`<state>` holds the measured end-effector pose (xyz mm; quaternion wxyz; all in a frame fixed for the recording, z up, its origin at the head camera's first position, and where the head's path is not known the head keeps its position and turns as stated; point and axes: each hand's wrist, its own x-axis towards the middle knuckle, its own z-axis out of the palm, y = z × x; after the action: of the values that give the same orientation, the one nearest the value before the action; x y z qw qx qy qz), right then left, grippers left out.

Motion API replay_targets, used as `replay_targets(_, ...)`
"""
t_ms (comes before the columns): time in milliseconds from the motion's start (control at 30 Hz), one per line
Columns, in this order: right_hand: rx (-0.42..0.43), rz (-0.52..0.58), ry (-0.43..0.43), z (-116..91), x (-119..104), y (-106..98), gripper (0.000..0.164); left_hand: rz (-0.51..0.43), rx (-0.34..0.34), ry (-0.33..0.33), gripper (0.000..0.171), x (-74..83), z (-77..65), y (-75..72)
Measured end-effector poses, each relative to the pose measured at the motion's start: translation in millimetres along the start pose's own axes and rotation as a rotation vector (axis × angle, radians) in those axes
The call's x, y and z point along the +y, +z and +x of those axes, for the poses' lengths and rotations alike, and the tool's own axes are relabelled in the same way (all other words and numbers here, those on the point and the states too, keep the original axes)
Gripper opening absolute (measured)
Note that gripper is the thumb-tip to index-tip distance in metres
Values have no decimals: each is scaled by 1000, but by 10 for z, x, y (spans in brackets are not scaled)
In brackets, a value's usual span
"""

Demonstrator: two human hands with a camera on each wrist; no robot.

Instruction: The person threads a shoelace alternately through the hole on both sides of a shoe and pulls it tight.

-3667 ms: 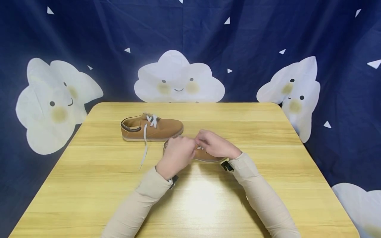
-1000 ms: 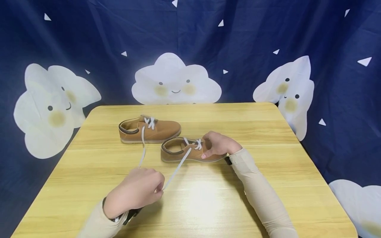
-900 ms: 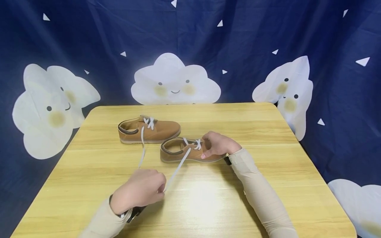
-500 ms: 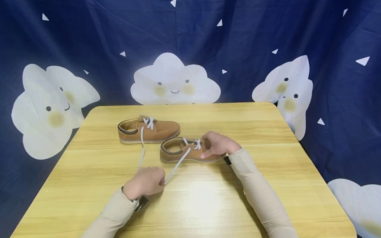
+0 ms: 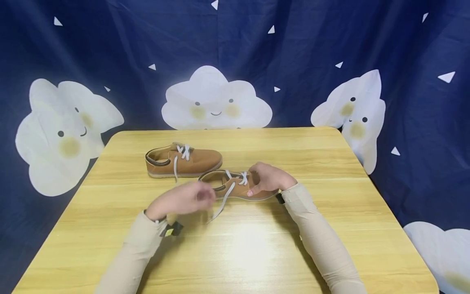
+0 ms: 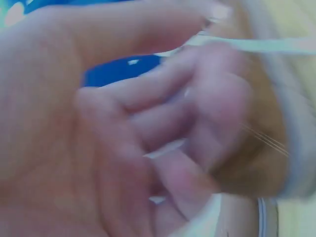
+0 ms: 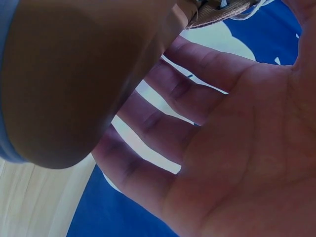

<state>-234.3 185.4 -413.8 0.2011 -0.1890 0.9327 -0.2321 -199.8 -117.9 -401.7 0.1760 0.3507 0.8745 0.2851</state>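
A tan shoe with white laces [image 5: 239, 192] sits on the table, its toe pointing right. My right hand [image 5: 271, 179] holds it over the toe, thumb on the near side and fingers reaching to the far side; the right wrist view shows the rounded toe [image 7: 74, 79] beside spread, bent fingers. A loose lace end [image 5: 222, 206] hangs from the shoe's near side down to the table. My left hand [image 5: 183, 199], blurred, hovers by the heel with loosely curled fingers and holds nothing; it overlaps part of the heel. The left wrist view has the shoe's side [image 6: 261, 163] behind these fingers.
A matching tan shoe [image 5: 202, 160] stands farther back and left, laced, with one lace end [image 5: 175, 167] trailing forward behind my left hand. The wooden table [image 5: 312, 151] has rounded corners. A dark blue cloud-patterned curtain [image 5: 249, 41] hangs around it.
My left hand, earlier at the near shoe's laces, drew a lace end toward me, let it go and moved back up to the heel. My right hand shifted to the toe and stayed there.
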Motion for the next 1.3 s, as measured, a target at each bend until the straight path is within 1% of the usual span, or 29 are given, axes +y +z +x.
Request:
replay_targets(67, 5, 1, 4, -1, 8, 5, 88, -74, 113, 40, 13, 11, 113, -81)
replay_targets(100, 7, 4, 5, -2, 12, 9, 88, -108, 166, 44, 14, 16, 173, -103)
replay_targets(167, 11, 14, 7, -5, 16, 20, 88, -148, 250, 24, 16, 18, 289, -110)
replay_targets(200, 10, 18, 8, -8, 15, 27, 88, -157, 269, -2, 17, 18, 343, -100)
replay_targets(233, 11, 21, 5, -8, 11, 33, 88, -176, 272, -33, 18, 14, 393, -83)
replay_targets(300, 10, 22, -1, -8, 4, 42, 88, -208, 253, -102, 20, 7, 471, -42)
replay_targets(333, 10, 20, -5, -7, -1, 45, 88, -213, 237, -127, 21, 5, 500, -24)
replay_targets(400, 11, 17, -8, -5, -6, 48, 88, -253, 200, -152, 24, 7, 546, 4)
replay_targets(533, 16, 21, -12, 2, -1, 41, 85, -325, 143, -139, 31, 27, 579, 15)
replay_targets(700, 14, 14, -12, 19, 20, 35, 85, -377, 133, -132, 32, 24, 581, 0)
replay_targets(800, 14, 11, -5, 15, 21, 33, 86, -432, 113, -128, 33, 7, 586, -5)
replay_targets(900, 13, 5, -4, 2, 9, 30, 87, -480, 94, -144, 35, 8, 585, -11)
replay_targets(967, 13, 0, -6, -4, 2, 31, 88, -495, 85, -161, 36, 17, 581, -13)
replay_targets(1033, 16, -5, -9, -5, -2, 31, 89, -509, 89, -174, 36, 33, 579, -17)
replay_targets(1100, 18, -5, -7, -4, 2, 35, 89, -540, 103, -171, 36, 42, 571, -25)
replay_targets(1167, 20, -11, -6, -1, 6, 36, 89, -583, 119, -145, 37, 42, 557, -43)
replay_targets(1300, 19, -19, -1, 4, 2, 30, 90, -689, 154, -61, 41, 18, 540, -57)
